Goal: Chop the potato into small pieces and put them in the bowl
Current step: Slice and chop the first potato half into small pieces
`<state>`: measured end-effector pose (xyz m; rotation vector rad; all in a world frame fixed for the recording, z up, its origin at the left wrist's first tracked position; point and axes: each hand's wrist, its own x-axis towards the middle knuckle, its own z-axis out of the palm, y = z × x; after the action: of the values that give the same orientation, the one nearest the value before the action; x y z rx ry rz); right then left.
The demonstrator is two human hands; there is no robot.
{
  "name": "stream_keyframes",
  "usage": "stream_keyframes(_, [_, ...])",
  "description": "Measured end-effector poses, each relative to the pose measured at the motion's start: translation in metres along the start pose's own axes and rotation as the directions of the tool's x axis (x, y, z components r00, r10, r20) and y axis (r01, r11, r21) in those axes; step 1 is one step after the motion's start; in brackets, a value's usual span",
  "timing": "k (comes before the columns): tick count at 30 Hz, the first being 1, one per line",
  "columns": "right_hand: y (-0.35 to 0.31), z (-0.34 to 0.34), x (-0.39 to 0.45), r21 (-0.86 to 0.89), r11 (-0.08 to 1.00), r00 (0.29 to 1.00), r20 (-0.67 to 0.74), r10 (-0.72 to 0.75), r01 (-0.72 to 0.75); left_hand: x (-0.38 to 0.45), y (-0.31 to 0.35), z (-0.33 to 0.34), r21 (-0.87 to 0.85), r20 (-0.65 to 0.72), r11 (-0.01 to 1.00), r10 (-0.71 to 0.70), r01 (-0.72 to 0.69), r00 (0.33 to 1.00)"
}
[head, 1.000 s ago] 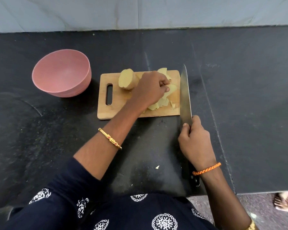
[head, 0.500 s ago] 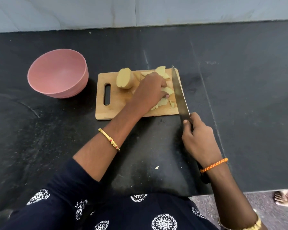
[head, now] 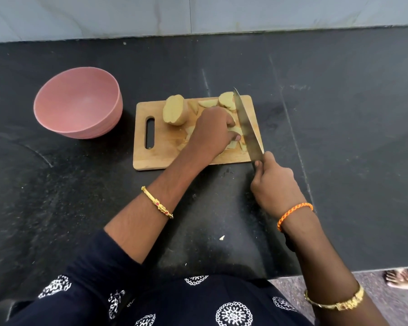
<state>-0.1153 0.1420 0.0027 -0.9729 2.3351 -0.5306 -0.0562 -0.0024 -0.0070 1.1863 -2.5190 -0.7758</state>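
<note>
— Where's the potato?

— On the wooden cutting board (head: 160,156), in the middle of the black counter (head: 339,137). One big uncut chunk (head: 174,110) stands at the far left of the board, just past the handle slot. Slices (head: 222,101) lie along the far edge, and more cut pieces (head: 236,137) sit under and beside the left hand.

— What are the hands doing?

— The left hand (head: 213,131) is curled down over those pieces, fingers bent on them, close against the blade. The right hand (head: 275,187) is wrapped tight round the knife (head: 246,125) handle, and the blade runs across the board's right side, tip toward the far edge.

— And the bowl?

— The pink bowl (head: 78,102) sits left of the board, near but apart, nothing in it. One small scrap (head: 222,237) lies on the counter close to the person.
</note>
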Motion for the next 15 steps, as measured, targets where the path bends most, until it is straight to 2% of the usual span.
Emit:
stream_keyframes(6, [0.007,-0.009,-0.013,-0.11,0.993,0.995,0.076,0.059,-0.05,-0.002,-0.002,0.004,-0.055,-0.05,0.998,-0.01,0.007,0.999])
stream_keyframes(12, [0.009,-0.009,-0.017,-0.001,1.0,0.999,-0.048,-0.008,0.008,-0.01,-0.007,0.001,-0.147,-0.066,0.989,-0.005,-0.005,0.998])
stream_keyframes(15, [0.003,-0.004,-0.013,0.037,0.999,0.997,-0.068,-0.029,0.032,-0.012,-0.008,0.002,-0.18,-0.072,0.984,-0.022,0.009,0.997])
